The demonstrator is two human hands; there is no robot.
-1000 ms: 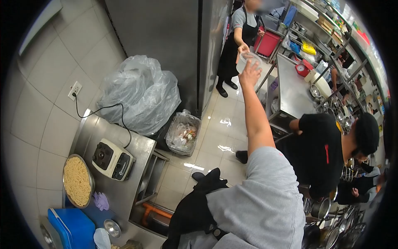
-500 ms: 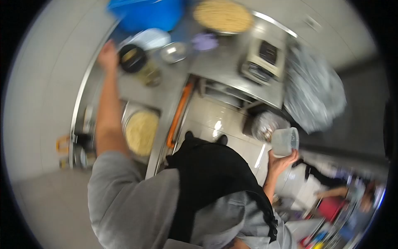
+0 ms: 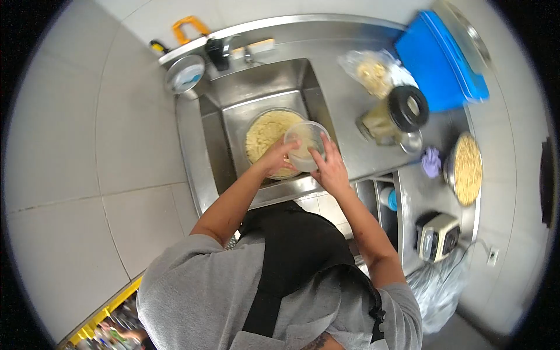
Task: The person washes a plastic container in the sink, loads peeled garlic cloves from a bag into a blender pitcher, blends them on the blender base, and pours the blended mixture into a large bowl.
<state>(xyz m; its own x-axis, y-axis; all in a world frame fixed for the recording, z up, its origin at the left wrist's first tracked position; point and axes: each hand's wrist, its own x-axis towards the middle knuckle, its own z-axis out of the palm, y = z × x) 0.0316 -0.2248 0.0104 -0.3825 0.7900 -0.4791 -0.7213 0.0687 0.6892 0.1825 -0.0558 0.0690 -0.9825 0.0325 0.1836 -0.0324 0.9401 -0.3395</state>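
Observation:
A clear plastic container (image 3: 305, 137) is held between my two hands over the near right part of the sink (image 3: 224, 140). My left hand (image 3: 276, 157) grips its left side, thumb on the rim. On its right side, my right hand (image 3: 330, 166) has its fingers bent over the rim. Beneath the container, in the sink, sits a round bowl filled with a pale yellow, crumbly food (image 3: 265, 131). The container and my hands cover part of that bowl.
Right of the sink stand a blender jar with a black lid (image 3: 408, 108), a bag of pale food (image 3: 373, 73), a blue bin (image 3: 437, 61), a purple cloth (image 3: 431, 162), a bowl of noodles (image 3: 468, 169) and a blender base (image 3: 437, 236). A strainer (image 3: 185, 74) lies at the sink's left corner.
The view has turned from the aisle and another person to the sink. The container, lately in one hand away from the counter, is now over the sink with both hands on it.

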